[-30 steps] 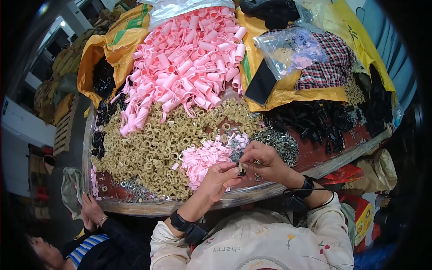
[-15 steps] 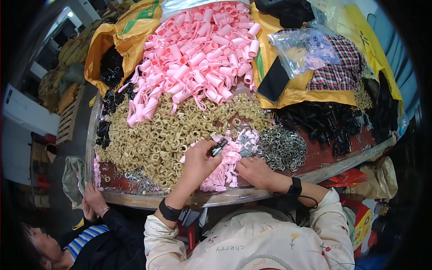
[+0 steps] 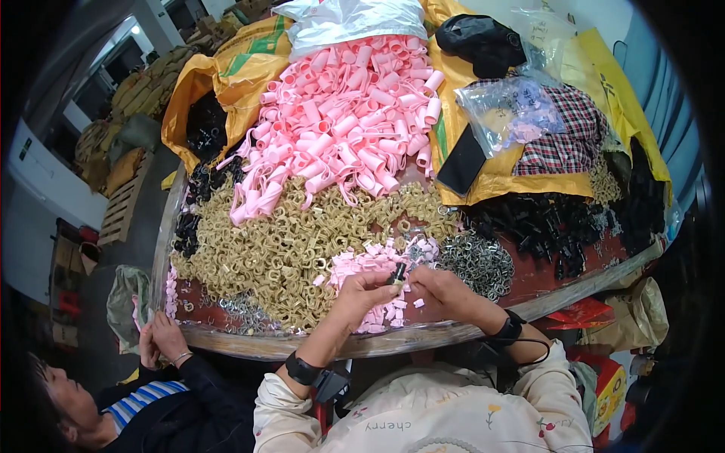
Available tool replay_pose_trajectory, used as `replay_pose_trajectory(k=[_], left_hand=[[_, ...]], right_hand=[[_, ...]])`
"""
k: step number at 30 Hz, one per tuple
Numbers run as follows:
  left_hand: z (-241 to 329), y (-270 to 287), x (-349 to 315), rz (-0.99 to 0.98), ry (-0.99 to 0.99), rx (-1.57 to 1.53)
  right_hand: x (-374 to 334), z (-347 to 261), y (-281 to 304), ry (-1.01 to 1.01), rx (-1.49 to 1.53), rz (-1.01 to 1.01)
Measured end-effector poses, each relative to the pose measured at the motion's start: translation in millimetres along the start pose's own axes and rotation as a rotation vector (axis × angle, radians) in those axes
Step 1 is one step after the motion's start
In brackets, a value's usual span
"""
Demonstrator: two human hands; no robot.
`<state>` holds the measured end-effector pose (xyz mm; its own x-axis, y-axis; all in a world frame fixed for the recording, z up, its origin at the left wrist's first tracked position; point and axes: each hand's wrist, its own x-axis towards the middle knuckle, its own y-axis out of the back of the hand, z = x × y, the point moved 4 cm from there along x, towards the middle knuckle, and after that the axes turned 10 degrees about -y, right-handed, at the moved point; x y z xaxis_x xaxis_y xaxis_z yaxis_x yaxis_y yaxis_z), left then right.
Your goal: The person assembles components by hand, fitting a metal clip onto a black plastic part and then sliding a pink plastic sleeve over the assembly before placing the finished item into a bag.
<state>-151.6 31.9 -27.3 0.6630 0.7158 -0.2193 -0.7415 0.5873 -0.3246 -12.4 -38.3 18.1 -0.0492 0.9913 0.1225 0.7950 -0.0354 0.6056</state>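
My left hand [image 3: 362, 293] pinches a small black part [image 3: 398, 272] with a shiny metal bit, above the front of the table. Close against it, my right hand [image 3: 444, 291] has its thumb and forefinger pressed together; what they hold, if anything, is too small to name. Beneath and beyond both hands lies a heap of small flat pink pieces [image 3: 359, 264]. Small metal rings [image 3: 477, 264] are piled just to the right of it. Many tan ring-shaped pieces [image 3: 264, 249] spread to the left.
Pink tubes with straps [image 3: 340, 124] form a large heap farther back. A phone [image 3: 462, 160] rests on a yellow sack at right, near black parts [image 3: 529, 208]. The wooden table edge [image 3: 302, 343] runs in front of me. At left, a co-worker's hands [image 3: 162, 340] are at the table edge.
My left hand has moved right and nearer with the black part. My right hand has lifted from the pink pieces and come up beside that part. The view has shifted slightly.
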Motion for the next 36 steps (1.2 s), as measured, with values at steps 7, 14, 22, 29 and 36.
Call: replay_pose_trajectory(k=[7,14,22,29,36], left_hand=[[4,-23,-4,-0.077,0.142,-0.129],[9,-44,-7,-0.11,0.149,-0.369],[39,-31,26,-0.077,-0.308,0.107],[75,53,156,0.208,-0.589,1.089],[43,90,197,0.185,-0.501,0.982]], right_hand=[[-4,1,7,-0.061,0.219,0.135],[-11,-5,17,0.157,0.161,0.438],[21,-4,23,0.267,0.13,0.515],[174,82,23,-0.072,-0.461,0.571],[206,136,10,-0.402,-0.539,0.18]])
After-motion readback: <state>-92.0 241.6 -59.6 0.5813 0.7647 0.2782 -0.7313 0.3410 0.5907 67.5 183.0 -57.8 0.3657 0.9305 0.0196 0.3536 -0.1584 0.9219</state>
